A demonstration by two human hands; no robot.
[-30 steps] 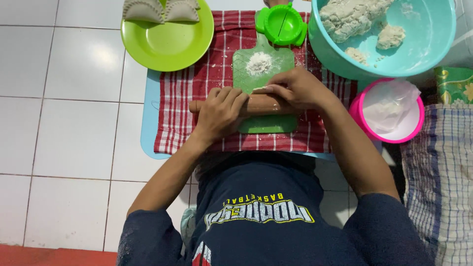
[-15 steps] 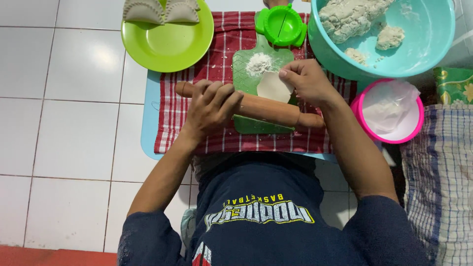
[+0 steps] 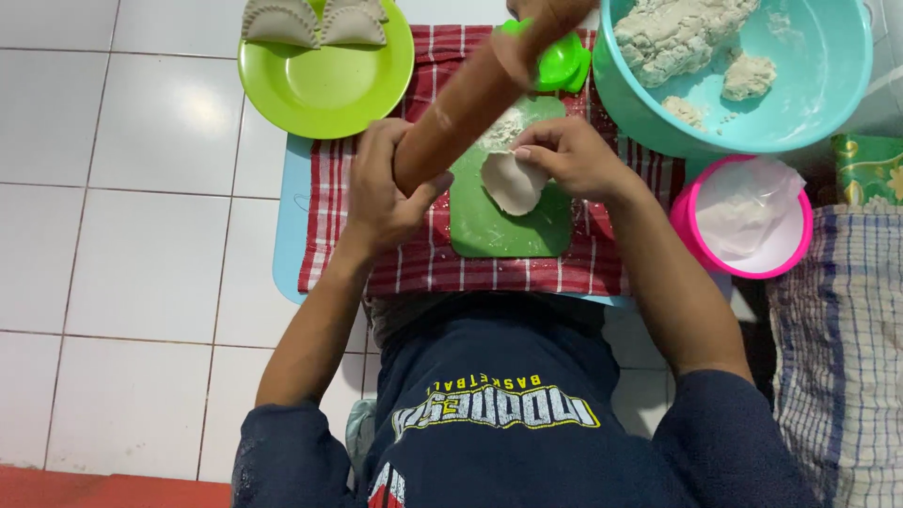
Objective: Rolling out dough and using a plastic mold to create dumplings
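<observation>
My left hand [image 3: 381,188] grips one end of a wooden rolling pin [image 3: 470,99], which is lifted and points away toward the far side. My right hand [image 3: 569,155] pinches the edge of a flat, pale disc of dough [image 3: 511,182] lying on a small green cutting board [image 3: 513,226]. A patch of flour [image 3: 503,127] dusts the board's far end. The board rests on a red checked cloth [image 3: 414,259] over a light blue tray [image 3: 290,245].
A lime green plate [image 3: 324,80] holds two folded dumplings [image 3: 315,21]. A turquoise bowl [image 3: 828,94] contains dough lumps [image 3: 677,33]. A green dumpling press [image 3: 562,61] lies behind the board. A pink bowl [image 3: 752,226] with a plastic bag and a checked towel [image 3: 847,357] are at right.
The rolling pin left the board: my right hand let go of it and took the dough's edge, while my left hand swung the pin up and away.
</observation>
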